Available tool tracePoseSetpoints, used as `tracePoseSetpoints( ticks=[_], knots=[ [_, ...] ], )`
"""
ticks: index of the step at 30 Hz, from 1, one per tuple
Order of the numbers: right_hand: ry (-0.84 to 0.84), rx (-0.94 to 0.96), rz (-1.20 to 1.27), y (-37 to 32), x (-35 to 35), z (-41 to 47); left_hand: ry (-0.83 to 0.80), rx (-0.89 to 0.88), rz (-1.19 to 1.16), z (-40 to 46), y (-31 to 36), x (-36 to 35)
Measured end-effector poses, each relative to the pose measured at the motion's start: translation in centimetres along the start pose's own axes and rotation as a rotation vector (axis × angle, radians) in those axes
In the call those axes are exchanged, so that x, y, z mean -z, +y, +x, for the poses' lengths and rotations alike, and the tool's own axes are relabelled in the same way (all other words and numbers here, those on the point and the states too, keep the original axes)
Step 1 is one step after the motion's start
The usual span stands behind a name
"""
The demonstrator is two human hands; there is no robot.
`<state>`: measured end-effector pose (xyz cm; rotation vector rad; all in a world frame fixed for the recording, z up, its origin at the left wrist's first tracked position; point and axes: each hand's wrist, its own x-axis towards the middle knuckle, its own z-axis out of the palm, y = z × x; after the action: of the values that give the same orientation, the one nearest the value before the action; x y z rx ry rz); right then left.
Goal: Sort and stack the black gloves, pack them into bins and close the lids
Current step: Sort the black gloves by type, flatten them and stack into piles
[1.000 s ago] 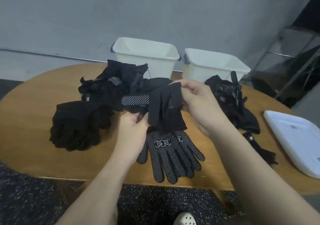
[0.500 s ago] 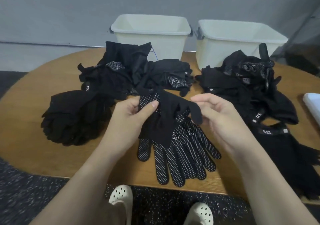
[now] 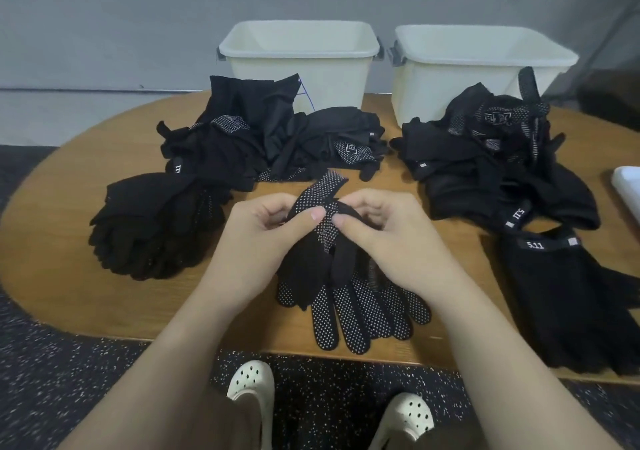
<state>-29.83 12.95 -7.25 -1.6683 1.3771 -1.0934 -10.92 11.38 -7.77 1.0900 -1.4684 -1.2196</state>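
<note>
Over the near edge of the wooden table (image 3: 69, 214) we hold one dotted black glove (image 3: 320, 203) between both hands: our left hand (image 3: 263, 238) pinches its cuff end with thumb and curled fingers, and our right hand (image 3: 384, 231) pinches it just beside, thumbs nearly touching. Its lower part hangs onto a small stack of dotted gloves (image 3: 363, 311) lying flat with fingers pointing toward us. To our left sits a rounded stack of plain black gloves (image 3: 156, 228); behind our hands lies a loose heap of gloves (image 3: 263, 138), and to the right a second heap (image 3: 491, 158), with a flat pile marked 5.11 (image 3: 568, 297) nearer us. Two cream bins (image 3: 301, 65) and (image 3: 478, 68) stand open at the table's far side, side by side. A white lid (image 3: 628, 186) shows at the right edge. Below the table we see our white clogs (image 3: 251, 384).
</note>
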Motion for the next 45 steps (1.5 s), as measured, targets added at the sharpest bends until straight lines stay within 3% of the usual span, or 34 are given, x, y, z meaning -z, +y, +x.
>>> tracePoseSetpoints(
  ticks=[7,14,18,21,25,29,33,38,41,45],
  knots=[
    [0.173,-0.022,0.189,-0.1,0.9,0.5,-0.06,0.088,-0.135,-0.3,0.2,0.5],
    [0.125,-0.06,0.093,-0.3,1.4,0.5,0.253,-0.062,-0.199,0.0,0.2,0.8],
    [0.222,-0.018,0.05,0.0,1.2,0.5,0.305,-0.115,-0.23,0.1,0.7,0.6],
    [0.209,0.103,0.016,-0.3,0.8,0.3,0.297,-0.123,-0.261,0.1,1.1,0.3],
    [0.041,0.15,-0.033,-0.4,0.2,0.3,0.216,-0.141,-0.247,0.1,1.5,-0.3],
    [0.123,0.177,0.045,-0.1,0.0,0.7,0.231,-0.119,-0.288,0.5,1.2,-0.7],
    [0.207,0.175,0.153,-0.2,0.2,0.6,0.124,0.012,-0.42,0.5,0.3,-1.2],
    [0.274,0.131,0.28,-0.4,0.2,0.8,0.136,-0.101,-0.181,0.0,0.3,-2.3],
    [0.355,0.16,0.131,-0.3,0.1,0.7,0.223,-0.161,-0.167,0.2,1.2,-2.0],
    [0.473,0.38,-0.116,-0.8,-0.3,0.2,0.283,-0.172,-0.206,0.8,1.3,-1.4]
  ],
)
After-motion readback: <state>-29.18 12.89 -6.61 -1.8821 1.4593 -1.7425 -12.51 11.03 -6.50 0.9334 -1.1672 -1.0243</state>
